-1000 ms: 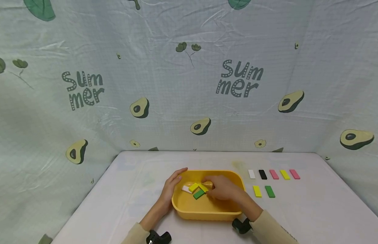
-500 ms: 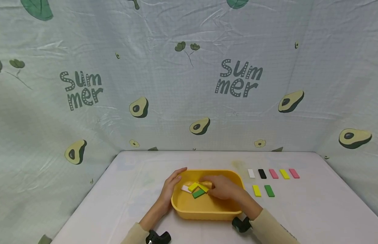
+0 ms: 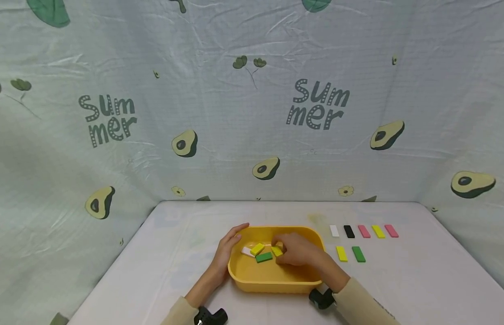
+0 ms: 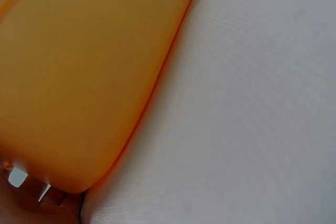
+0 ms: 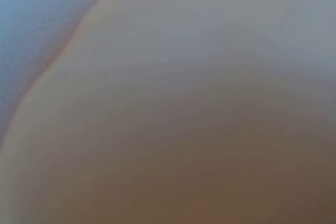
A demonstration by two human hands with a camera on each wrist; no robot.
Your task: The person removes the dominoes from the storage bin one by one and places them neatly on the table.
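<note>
Small coloured blocks are being moved from a yellow tray (image 3: 252, 282) out onto the white table (image 3: 418, 280), as far as can be judged; seven are already lying beside the tray in two rows, a white block (image 3: 334, 231), a black block (image 3: 348, 231), a pink block (image 3: 363, 231), a yellow block (image 3: 378, 231) and another pink block (image 3: 391, 231) in the far row, with a yellow block (image 3: 341, 253) and a green block (image 3: 358, 254) in the near row; roughly four are being left in the tray. The tray's left rim is being held by the left hand (image 3: 227, 249), fingers curled over the edge. A yellow piece (image 3: 277, 251) inside the tray is being pinched by the right hand (image 3: 297, 249), fingers drawn narrow around it; just beside it a green piece (image 3: 263, 257), another yellow piece (image 3: 257, 248) and a white piece (image 3: 247, 251) are lying flat and touching; all are small, flat, matte rectangles. Nothing usable is being shown by the blurred right wrist view.
</note>
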